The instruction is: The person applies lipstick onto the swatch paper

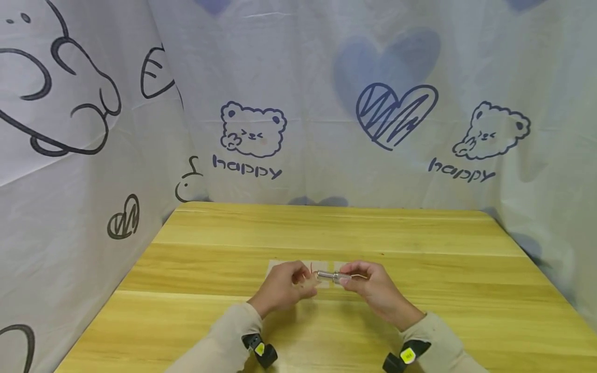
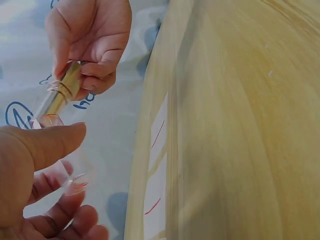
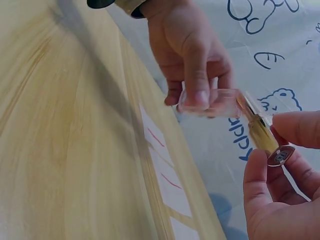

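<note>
My left hand (image 1: 282,284) pinches a small clear plastic case (image 3: 224,102), thumb on one side and fingers on the other. Facing it, my right hand (image 1: 378,287) grips a slim shiny tube (image 1: 326,275) by the fingertips. Gold and silver show on the tube in the right wrist view, with a labelled round end (image 3: 281,156) toward the right hand. Its other end points at the left hand and meets or overlaps the case's edge; whether it is inside I cannot tell. Thin rings circle the tube (image 2: 64,92) midway in the left wrist view.
White paper pieces (image 3: 172,187) with red strokes lie in a row on the wooden table (image 1: 210,311), beneath and beyond the hands. A white curtain (image 1: 308,77) with drawings hangs behind the table and along its sides. Each wrist wears a black strap (image 1: 406,356).
</note>
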`<state>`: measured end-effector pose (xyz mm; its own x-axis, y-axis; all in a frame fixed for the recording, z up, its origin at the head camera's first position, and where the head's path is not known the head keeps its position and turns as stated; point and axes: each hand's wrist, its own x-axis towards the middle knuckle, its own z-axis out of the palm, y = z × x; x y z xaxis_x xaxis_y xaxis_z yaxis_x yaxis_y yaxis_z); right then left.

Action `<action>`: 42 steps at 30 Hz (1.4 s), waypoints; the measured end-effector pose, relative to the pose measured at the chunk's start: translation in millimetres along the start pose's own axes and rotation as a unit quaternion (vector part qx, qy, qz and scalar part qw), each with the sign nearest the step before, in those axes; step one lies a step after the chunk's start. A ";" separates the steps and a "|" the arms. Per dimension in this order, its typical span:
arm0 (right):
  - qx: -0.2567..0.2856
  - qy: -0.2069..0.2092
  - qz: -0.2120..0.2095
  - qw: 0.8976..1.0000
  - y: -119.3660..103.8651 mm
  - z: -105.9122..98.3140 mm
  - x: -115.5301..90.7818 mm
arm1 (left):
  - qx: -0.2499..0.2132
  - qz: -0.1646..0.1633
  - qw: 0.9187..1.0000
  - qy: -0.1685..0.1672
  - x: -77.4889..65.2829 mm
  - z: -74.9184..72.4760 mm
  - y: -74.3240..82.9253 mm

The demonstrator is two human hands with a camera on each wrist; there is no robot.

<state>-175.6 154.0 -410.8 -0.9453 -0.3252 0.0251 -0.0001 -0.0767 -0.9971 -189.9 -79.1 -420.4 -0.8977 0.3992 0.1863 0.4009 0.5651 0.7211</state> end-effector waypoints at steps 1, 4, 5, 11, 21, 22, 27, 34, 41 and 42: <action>-0.008 0.002 -0.003 1.000 0.3 0.1 0.1 | -0.001 0.002 1.000 0.005 -0.1 -0.4 0.4; -0.028 0.009 -0.008 1.000 -0.9 0.7 -0.6 | 0.000 0.006 1.000 0.020 0.2 -1.3 1.4; -0.032 0.011 -0.010 0.999 -1.4 0.9 -0.9 | 0.000 0.009 1.000 0.025 0.1 -1.6 1.9; -0.041 0.011 -0.019 0.999 -1.2 0.7 -0.1 | -0.006 0.034 0.998 0.049 0.2 -3.1 3.9; -0.054 0.007 -0.012 0.998 -0.8 2.7 1.9 | -0.025 0.061 0.996 0.058 -1.1 -0.6 10.2; -0.051 0.006 -0.010 0.999 -0.8 2.9 2.0 | -0.024 0.062 0.996 0.059 -1.1 -0.2 10.5; -0.039 0.014 0.005 0.999 -1.2 4.5 2.7 | -0.020 0.068 0.995 0.068 -0.8 1.5 11.3; -0.038 0.011 0.002 0.999 -2.6 3.9 1.7 | -0.025 0.076 0.994 0.072 -1.0 2.4 12.9; -0.030 -0.006 0.003 1.000 0.1 3.8 0.8 | -0.021 0.089 0.993 0.070 -0.5 2.5 14.0; -0.030 -0.010 0.004 0.999 0.4 3.5 0.7 | -0.021 0.091 0.993 0.069 -0.4 2.3 13.9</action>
<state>-175.0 150.4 -411.0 -0.9384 -0.3451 0.0181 -0.0128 -0.0176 -0.9998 -183.6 -69.7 -412.0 -0.8285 0.3884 0.4035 0.5538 0.4613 0.6932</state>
